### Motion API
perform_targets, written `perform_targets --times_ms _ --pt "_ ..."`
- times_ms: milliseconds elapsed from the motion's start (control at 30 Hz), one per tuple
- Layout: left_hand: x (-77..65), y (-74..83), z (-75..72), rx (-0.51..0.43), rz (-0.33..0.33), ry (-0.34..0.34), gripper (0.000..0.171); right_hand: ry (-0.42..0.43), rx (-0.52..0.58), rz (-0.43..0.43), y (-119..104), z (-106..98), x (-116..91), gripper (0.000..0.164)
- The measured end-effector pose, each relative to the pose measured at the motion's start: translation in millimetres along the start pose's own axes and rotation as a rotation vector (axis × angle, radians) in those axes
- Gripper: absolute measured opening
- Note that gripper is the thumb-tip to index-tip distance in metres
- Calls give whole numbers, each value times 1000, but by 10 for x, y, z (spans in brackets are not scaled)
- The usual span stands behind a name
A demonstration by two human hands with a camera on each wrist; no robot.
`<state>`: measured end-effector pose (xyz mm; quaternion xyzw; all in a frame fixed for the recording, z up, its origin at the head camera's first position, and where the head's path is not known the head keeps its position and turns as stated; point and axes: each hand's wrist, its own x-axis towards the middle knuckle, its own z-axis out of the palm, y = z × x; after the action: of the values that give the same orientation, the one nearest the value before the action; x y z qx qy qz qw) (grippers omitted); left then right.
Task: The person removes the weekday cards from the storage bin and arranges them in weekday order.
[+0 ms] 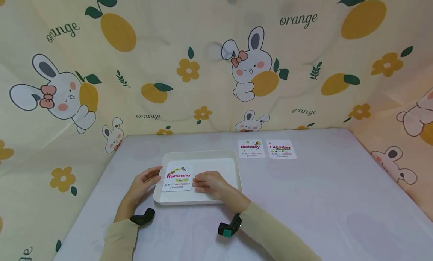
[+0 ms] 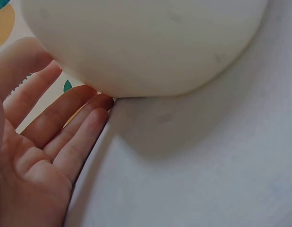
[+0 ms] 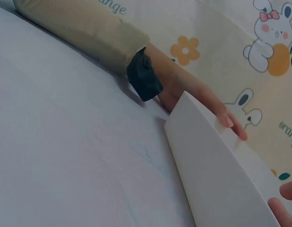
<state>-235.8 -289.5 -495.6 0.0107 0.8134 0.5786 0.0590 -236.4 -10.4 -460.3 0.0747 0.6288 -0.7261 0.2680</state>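
Observation:
A white card printed "Wednesday" (image 1: 177, 179) lies at the left end of a shallow white tray (image 1: 233, 201). My left hand (image 1: 143, 185) is at the tray's left side. Its fingertips touch the tray's outer wall, as the left wrist view shows from below, with the fingers loosely extended. My right hand (image 1: 214, 185) reaches over the tray from the right, fingers pointing left and fairly straight, tips right at the card's right edge. Only the right fingertips (image 3: 280, 213) show in the right wrist view, close to the tray's rim; the card is hidden there.
Behind the tray to the right, a "Monday" card (image 1: 251, 149) and a "Tuesday" card (image 1: 281, 149) lie side by side on the pale tabletop (image 1: 321, 201). A patterned cloth (image 1: 203, 28) with rabbits and oranges hangs around the table's back and sides.

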Motion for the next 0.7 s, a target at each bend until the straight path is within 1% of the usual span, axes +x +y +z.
perform_targets --times_ms 233,433,533,700 --pt "3 0 -2 0 -15 2 55 29 19 21 4 43 45 27" --pt "-11 4 -14 -1 -6 -3 55 50 17 15 -2 64 49 29" --pt "-19 6 -12 -1 5 -9 55 70 4 14 -5 81 41 29" --pt "-17 11 -11 3 0 -6 55 111 -25 4 2 112 42 28"
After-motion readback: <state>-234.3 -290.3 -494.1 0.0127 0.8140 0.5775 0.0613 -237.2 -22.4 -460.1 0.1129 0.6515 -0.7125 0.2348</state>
